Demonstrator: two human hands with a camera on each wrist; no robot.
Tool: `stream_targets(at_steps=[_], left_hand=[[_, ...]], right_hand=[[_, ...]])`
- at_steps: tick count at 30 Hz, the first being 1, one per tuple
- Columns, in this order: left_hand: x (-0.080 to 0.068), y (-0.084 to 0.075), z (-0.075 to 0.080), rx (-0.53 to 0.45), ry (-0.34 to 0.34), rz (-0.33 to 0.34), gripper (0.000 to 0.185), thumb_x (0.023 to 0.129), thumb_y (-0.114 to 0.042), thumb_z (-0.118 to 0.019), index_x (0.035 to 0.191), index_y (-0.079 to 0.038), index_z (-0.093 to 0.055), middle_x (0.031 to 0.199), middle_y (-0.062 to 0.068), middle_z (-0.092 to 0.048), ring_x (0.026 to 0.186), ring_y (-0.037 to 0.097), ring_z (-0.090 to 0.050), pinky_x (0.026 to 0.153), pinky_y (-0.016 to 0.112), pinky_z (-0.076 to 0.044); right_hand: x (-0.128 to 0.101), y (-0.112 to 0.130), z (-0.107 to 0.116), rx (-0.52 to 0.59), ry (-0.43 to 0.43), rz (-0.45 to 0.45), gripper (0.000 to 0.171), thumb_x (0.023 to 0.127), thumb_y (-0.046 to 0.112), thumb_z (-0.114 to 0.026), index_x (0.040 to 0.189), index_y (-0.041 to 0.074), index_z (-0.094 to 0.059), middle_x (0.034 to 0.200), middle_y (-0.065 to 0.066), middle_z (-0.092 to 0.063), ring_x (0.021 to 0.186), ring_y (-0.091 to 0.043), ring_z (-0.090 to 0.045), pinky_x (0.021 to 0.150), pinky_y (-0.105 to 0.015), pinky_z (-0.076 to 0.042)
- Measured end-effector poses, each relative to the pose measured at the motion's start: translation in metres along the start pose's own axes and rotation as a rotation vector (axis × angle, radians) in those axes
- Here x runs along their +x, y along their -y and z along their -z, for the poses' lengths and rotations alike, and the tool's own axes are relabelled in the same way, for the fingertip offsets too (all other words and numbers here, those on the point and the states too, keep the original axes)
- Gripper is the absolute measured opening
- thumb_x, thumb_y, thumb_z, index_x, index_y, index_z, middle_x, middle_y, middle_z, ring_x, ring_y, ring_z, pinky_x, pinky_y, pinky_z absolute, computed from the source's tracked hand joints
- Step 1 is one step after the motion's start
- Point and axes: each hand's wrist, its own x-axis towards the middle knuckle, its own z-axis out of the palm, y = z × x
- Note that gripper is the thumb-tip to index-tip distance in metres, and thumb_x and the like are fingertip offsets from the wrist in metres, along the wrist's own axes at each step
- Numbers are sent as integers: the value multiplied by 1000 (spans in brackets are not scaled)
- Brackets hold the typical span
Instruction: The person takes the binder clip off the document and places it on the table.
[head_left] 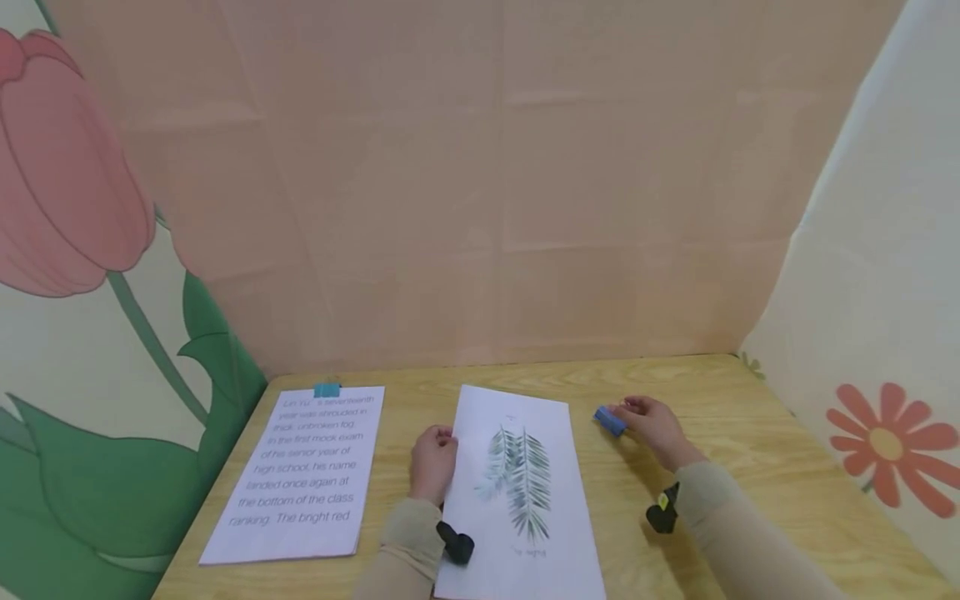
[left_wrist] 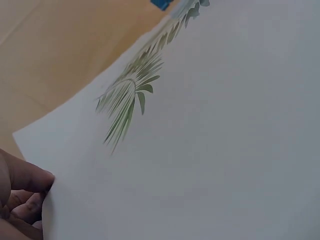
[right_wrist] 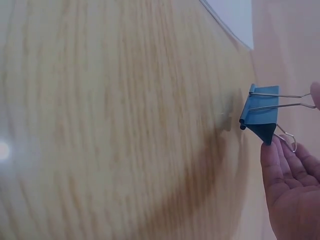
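Observation:
A white sheet with printed green palm leaves (head_left: 517, 475) lies on the table in the head view. My left hand (head_left: 433, 463) pinches its left edge between thumb and fingers, and in the left wrist view the paper (left_wrist: 200, 150) bends up from the surface there. To the right of the sheet, my right hand (head_left: 654, 429) holds a blue binder clip (head_left: 611, 421) above the tabletop, apart from the paper. The right wrist view shows the clip (right_wrist: 263, 106) with its wire handles between the thumb and fingers (right_wrist: 277, 170).
Left on the wooden table (head_left: 405, 417) lies a page of printed English text (head_left: 300, 475), with another blue binder clip (head_left: 327, 390) on its top edge. A pinkish backdrop (head_left: 495, 208) rises behind the table, and flower-printed cloths hang at both sides.

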Motion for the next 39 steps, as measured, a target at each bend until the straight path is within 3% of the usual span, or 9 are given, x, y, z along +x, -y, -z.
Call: stream_targets(at_steps=[5, 10, 15, 21, 32, 39], left_hand=[[-4, 0, -11, 0, -37, 0, 11, 95, -4, -65, 103, -5, -71, 93, 7, -71, 86, 25, -66, 78, 44, -54], [-9, -2, -20, 13, -71, -34, 8, 92, -5, -66, 98, -6, -71, 89, 6, -72, 82, 24, -66, 75, 44, -53], [-12, -4, -26, 7, -60, -44, 9, 94, -5, -65, 101, -5, -71, 91, 7, -72, 83, 25, -67, 75, 45, -54], [-13, -6, -31, 30, -66, -52, 10, 95, -5, -65, 103, -5, -72, 93, 8, -72, 85, 25, -67, 76, 45, -55], [-17, -9, -39, 48, -83, -101, 7, 93, -4, -65, 97, -7, -71, 86, 4, -69, 78, 22, -65, 69, 42, -53], [-19, -12, -43, 50, -84, -74, 7, 93, -4, -66, 97, -5, -72, 86, 5, -70, 78, 22, -66, 70, 43, -54]], right_hand=[[0, -4, 1, 17, -9, -23, 78, 104, 37, -62, 148, -21, -31, 146, -37, -46, 132, -46, -49, 107, -47, -45], [1, -8, 1, 75, -25, -37, 79, 104, 35, -62, 149, -21, -29, 145, -38, -45, 129, -43, -52, 99, -36, -51], [3, -9, 0, 139, -41, -88, 78, 104, 31, -63, 151, -19, -25, 148, -37, -41, 131, -42, -50, 93, -29, -54], [6, -10, 3, 145, -53, -136, 79, 104, 33, -62, 153, -16, -24, 148, -35, -38, 130, -43, -49, 94, -32, -53], [1, -14, 8, 145, -26, -125, 78, 106, 36, -58, 152, -16, -24, 149, -38, -38, 129, -44, -52, 93, -32, -55], [0, -18, 10, 72, -28, -155, 81, 105, 48, -55, 151, -13, -30, 150, -36, -40, 127, -45, -51, 102, -47, -48]])
